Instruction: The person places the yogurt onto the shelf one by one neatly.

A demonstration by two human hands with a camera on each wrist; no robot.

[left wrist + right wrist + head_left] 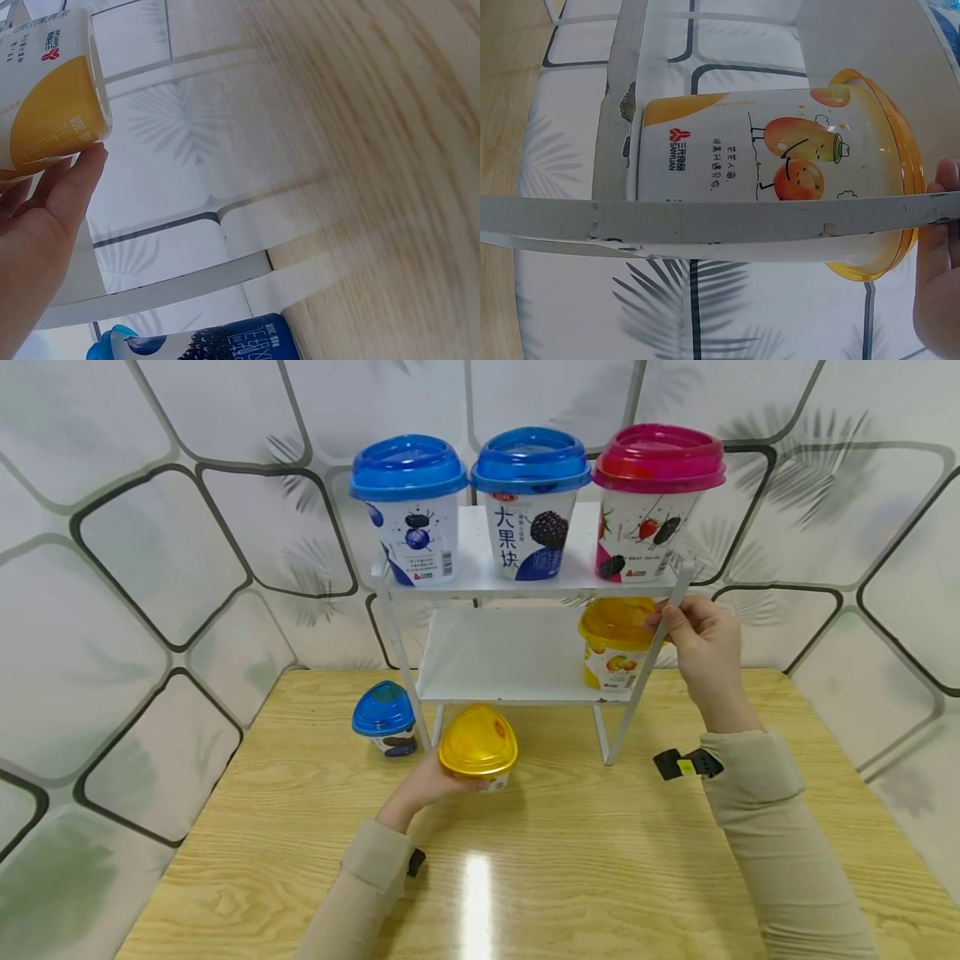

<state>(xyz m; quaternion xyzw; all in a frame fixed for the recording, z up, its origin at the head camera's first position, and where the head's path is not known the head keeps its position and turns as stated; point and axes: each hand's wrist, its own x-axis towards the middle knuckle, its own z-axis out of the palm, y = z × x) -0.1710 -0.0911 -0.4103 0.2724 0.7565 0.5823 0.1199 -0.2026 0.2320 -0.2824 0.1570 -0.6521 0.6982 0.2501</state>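
My left hand (431, 782) grips a yellow-lidded yogurt cup (478, 743) in front of the rack's left side. In the left wrist view its fingers lie along the cup's orange-and-white side, and the cup is off the table. A second yellow-lidded yogurt cup (780, 150) stands at the right end of the rack's lower shelf (502, 652). My right hand (708, 643) holds that cup by its lid, fingers reaching in around the right post (645, 685). This post partly hides the cup and fingertips.
On the top shelf (468, 552) of the white rack stand a blue-lidded cup (408, 510), another blue-lidded cup (531, 502) and a pink-lidded cup (656, 502). A smaller-looking blue-lidded cup (384, 718) stands on the wooden table (570, 868), left of the rack. A patterned wall rises behind.
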